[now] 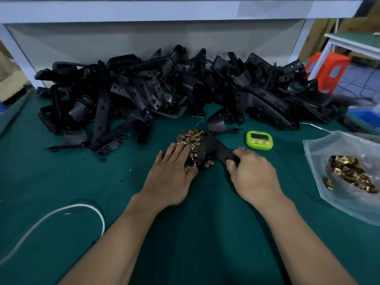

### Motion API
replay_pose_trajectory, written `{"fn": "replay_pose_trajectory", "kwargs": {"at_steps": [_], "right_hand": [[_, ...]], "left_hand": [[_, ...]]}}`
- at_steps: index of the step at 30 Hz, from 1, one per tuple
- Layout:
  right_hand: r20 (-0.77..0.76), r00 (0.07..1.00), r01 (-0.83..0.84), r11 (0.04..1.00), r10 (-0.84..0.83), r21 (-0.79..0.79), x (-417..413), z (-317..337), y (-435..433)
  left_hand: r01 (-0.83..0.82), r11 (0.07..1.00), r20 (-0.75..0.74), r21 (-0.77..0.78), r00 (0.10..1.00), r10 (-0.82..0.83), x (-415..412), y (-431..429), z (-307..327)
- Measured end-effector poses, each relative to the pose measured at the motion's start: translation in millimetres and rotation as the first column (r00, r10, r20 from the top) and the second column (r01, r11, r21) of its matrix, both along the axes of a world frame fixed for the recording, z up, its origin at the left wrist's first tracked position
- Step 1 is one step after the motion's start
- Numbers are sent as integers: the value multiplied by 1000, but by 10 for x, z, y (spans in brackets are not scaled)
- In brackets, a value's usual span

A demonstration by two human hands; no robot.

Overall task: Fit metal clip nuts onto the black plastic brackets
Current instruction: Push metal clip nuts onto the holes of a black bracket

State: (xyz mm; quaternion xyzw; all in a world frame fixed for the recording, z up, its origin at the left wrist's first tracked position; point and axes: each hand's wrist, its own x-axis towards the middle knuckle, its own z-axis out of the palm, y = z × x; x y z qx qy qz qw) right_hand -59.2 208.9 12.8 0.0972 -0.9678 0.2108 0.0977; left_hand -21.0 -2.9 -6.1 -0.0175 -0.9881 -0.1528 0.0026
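Beside clip nuts (192,138) (loose), right hand (254,175) grips bracket (211,147).

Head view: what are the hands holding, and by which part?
Right hand grips the black bracket by its near right end. Left hand holds nothing visible; its straight fingers rest on the clip nut pile.

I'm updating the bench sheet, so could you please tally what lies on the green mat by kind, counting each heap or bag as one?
bracket heap: 1
held bracket, in the right hand grip: 1
loose clip nut pile: 1
clip nut bag: 1
green timer: 1
white cable: 1
Total: 6
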Motion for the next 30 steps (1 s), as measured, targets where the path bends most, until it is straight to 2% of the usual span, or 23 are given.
{"fn": "replay_pose_trajectory", "kwargs": {"at_steps": [3, 6, 9, 12, 14, 17, 22, 30], "right_hand": [[38, 999, -34, 999, 35, -4, -60, -14, -20], [63, 997, -52, 999, 52, 3, -118, -21, -11], [90, 994, -61, 998, 62, -16, -185, -16, 47], [143, 988, -55, 995, 66, -82, -243, 1, 127], [166, 983, -58, 992, 75, -108, -233, 13, 154], [183, 979, -64, 990, 86, -124, -203, 22, 162], [166, 980, -88, 984, 114, -157, -192, 30, 181], [152, 980, -106, 982, 130, -157, -185, 45, 179]], "left_hand": [[-38, 998, -44, 40, 998, 40, -112, -16, 40], [-90, 992, -193, 90, 975, 106, -59, 22, 57], [-138, 959, -294, 249, 932, 211, 33, -2, 82], [-173, 938, -281, 300, 924, 260, 103, -114, 88], [-136, 954, -249, 268, 947, 205, 120, -171, 76], [-104, 948, -232, 302, 956, 179, 68, -202, 65], [-150, 914, -222, 377, 943, 246, 12, -213, 70], [-188, 892, -201, 412, 935, 291, 16, -218, 101]]}}
